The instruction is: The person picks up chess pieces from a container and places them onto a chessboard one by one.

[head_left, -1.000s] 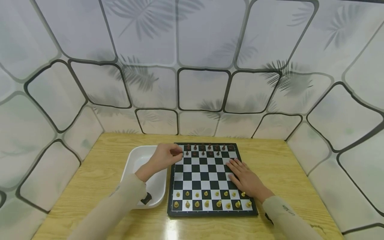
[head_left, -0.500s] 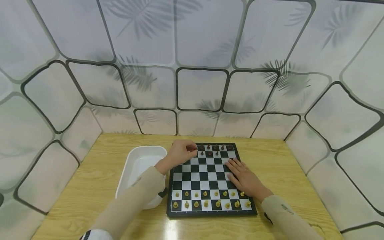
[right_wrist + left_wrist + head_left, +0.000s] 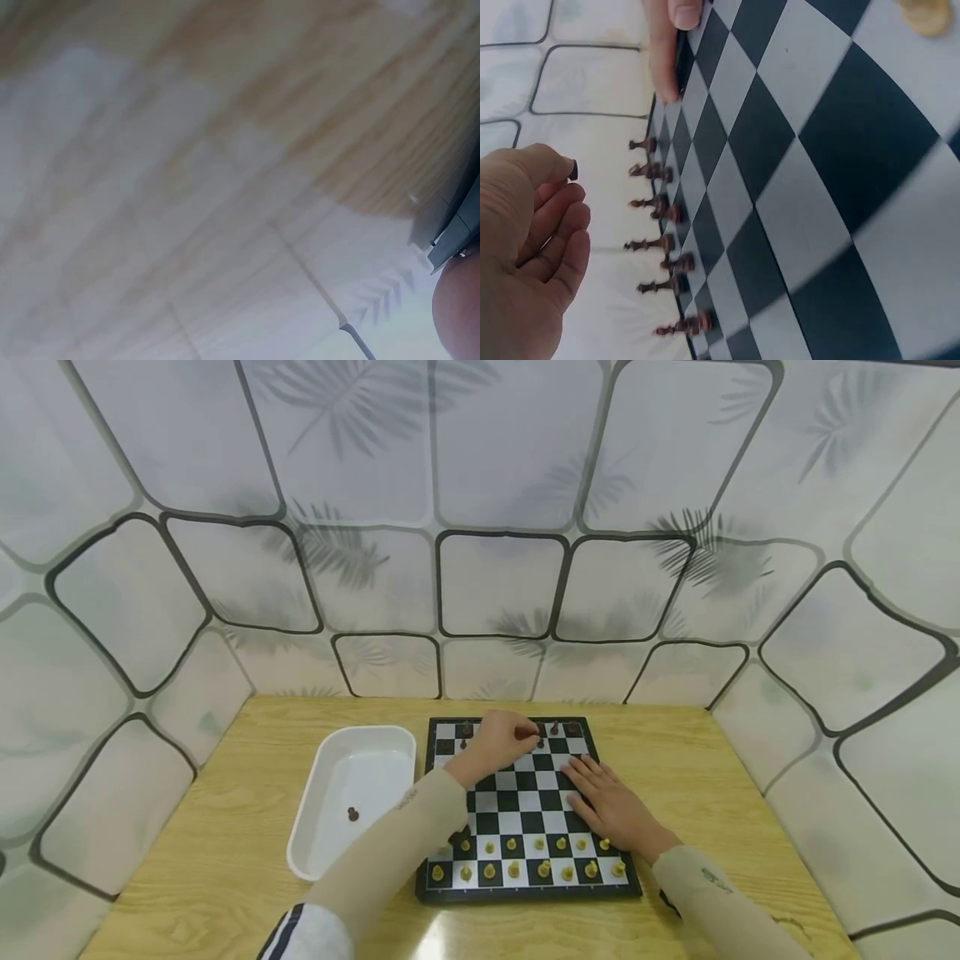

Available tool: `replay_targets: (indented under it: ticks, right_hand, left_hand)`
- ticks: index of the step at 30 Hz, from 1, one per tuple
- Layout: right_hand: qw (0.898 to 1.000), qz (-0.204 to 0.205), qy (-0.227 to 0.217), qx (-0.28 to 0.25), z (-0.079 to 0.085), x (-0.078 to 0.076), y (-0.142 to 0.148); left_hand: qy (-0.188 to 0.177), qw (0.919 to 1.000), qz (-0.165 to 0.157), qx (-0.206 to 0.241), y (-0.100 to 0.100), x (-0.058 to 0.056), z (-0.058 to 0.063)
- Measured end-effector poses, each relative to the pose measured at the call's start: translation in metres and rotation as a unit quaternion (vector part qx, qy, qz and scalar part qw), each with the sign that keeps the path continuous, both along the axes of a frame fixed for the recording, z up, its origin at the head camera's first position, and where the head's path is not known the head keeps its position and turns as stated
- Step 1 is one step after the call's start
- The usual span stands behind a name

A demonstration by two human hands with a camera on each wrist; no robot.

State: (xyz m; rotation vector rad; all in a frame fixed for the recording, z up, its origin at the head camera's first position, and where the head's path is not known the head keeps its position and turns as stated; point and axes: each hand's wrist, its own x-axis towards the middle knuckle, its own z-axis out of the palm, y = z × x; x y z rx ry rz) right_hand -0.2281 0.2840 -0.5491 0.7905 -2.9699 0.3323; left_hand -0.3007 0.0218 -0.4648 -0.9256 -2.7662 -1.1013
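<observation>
My left hand (image 3: 497,742) hovers over the far rows of a black-and-white chessboard (image 3: 517,802). In the left wrist view its thumb and curled fingers pinch a small dark chess piece (image 3: 574,170), mostly hidden by the fingertips. Brown chess pieces (image 3: 652,244) stand along the far edge, several of them behind this hand in the head view. Yellow chess pieces (image 3: 543,868) fill the two near rows. My right hand (image 3: 611,806) rests with straight fingers on the board's right edge. One brown chess piece (image 3: 353,814) lies in the white tray (image 3: 300,847).
The tray stands left of the board, and the left forearm crosses between them. Wooden table (image 3: 705,777) surrounds both, running back to a patterned wall (image 3: 495,585). The right wrist view shows blurred wood grain and the dark board edge (image 3: 456,234).
The left hand has travelled right, from the board's far left corner to beyond the middle of the far rows. A brown piece in the tray has come into view. The right hand stays put.
</observation>
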Motion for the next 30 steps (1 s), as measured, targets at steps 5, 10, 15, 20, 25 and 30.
replay_targets:
  ticks: [5, 10, 15, 20, 25, 30]
  right_hand:
    - [1.0, 0.001, 0.004, 0.004, -0.001, 0.0, -0.001]
    - [1.0, 0.004, 0.016, 0.002, -0.001, 0.0, 0.0]
    - [1.0, 0.006, 0.028, -0.006, -0.002, 0.0, 0.0]
    - [1.0, 0.005, 0.022, -0.002, -0.003, -0.001, 0.0]
    - [1.0, 0.007, 0.018, -0.003, -0.002, 0.0, 0.0]
    - [1.0, 0.009, 0.021, -0.004, -0.003, 0.0, 0.001]
  left_hand:
    - [-0.004, 0.9995, 0.003, -0.031, 0.019, -0.005, -0.001]
    - [0.003, 0.9995, 0.003, -0.032, 0.031, -0.012, -0.005]
    - [0.005, 0.9989, 0.005, -0.046, 0.042, -0.018, -0.008]
    - [-0.013, 0.9974, 0.019, -0.069, 0.05, -0.021, -0.014]
    - [-0.016, 0.9956, 0.024, -0.089, 0.058, -0.023, -0.021]
    - [-0.02, 0.9941, 0.024, -0.104, 0.063, -0.024, -0.024]
